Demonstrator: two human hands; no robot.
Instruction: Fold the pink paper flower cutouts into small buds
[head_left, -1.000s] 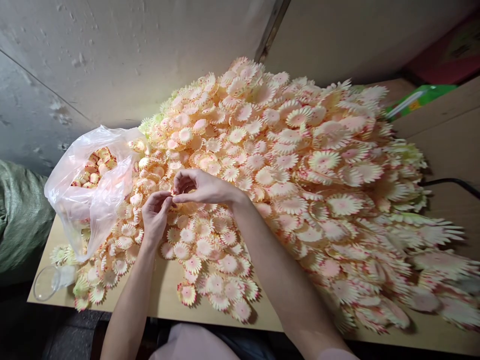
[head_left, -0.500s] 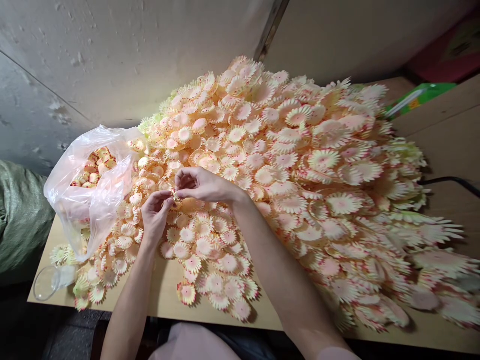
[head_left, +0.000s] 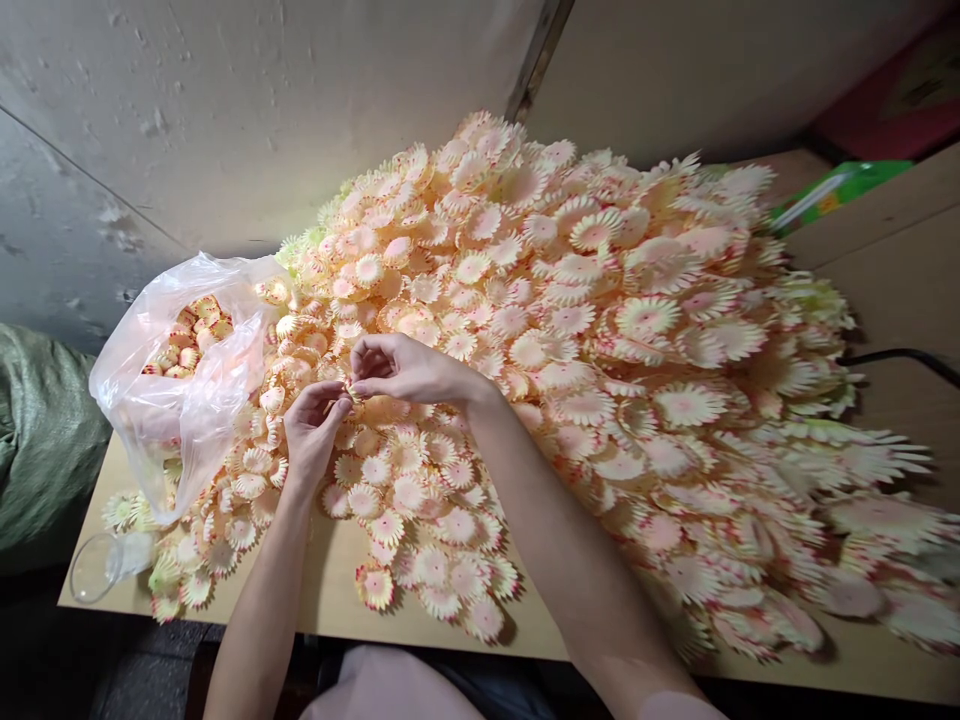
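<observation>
Though mostly hidden, apparently a small petal piece (head_left: pixel 348 388), likely light, soft and easily creased, so best taken near the middle rather than by the edge. Pinched above the heaped petal discs (head_left: pixel 408 491) by thumb and forefinger of the left hand (head_left: pixel 310 428) and, opposite, of the right hand (head_left: pixel 401 372), with tips nearly together.

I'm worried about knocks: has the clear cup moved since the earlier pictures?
No: the clear cup keeps the same place relative to the near left corner of the table.
</observation>
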